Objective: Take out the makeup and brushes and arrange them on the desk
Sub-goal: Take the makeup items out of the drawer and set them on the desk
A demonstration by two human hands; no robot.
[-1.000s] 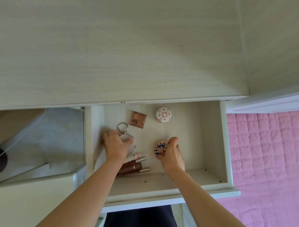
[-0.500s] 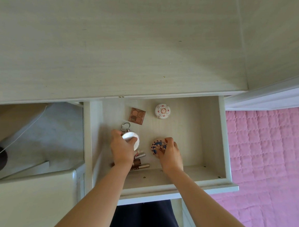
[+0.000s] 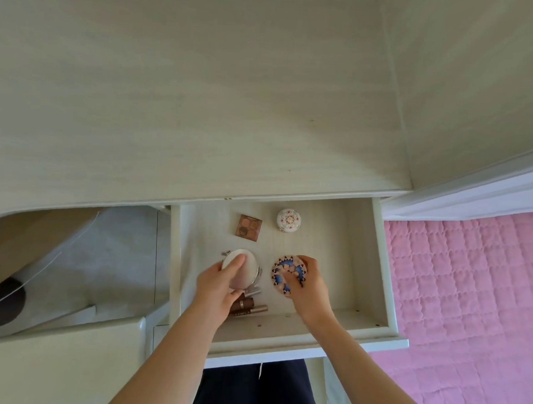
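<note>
Pale wood tabletop (image 3: 203, 92) fills the upper view, with the open drawer (image 3: 375, 267) pulled out below its front edge and a pink quilted bed (image 3: 468, 302) to the drawer's right. Inside the drawer, toward its left wall, the left hand (image 3: 217, 283) grasps a round white compact (image 3: 245, 269), fingers curled over its top, and it looks tilted up off the drawer floor. Beneath that hand lie several brown and gold tubes (image 3: 248, 306), near the drawer's front. Toward the drawer's middle, the right hand (image 3: 309, 287) pinches a round patterned blue-and-pink case (image 3: 286, 274) by its edge.

To do this lift well, each hand should have a firm hold round the rim before rising, and both should clear the drawer front and the tabletop's lip before moving up.

At the drawer's back, a brown eyeshadow palette (image 3: 249, 227) and a small floral white pot (image 3: 289, 220) wait. How many tubes there are, and whether any brushes lie among them, cannot be told; the left hand covers them, and the tabletop's overhang hides the rearmost part of the drawer.
</note>
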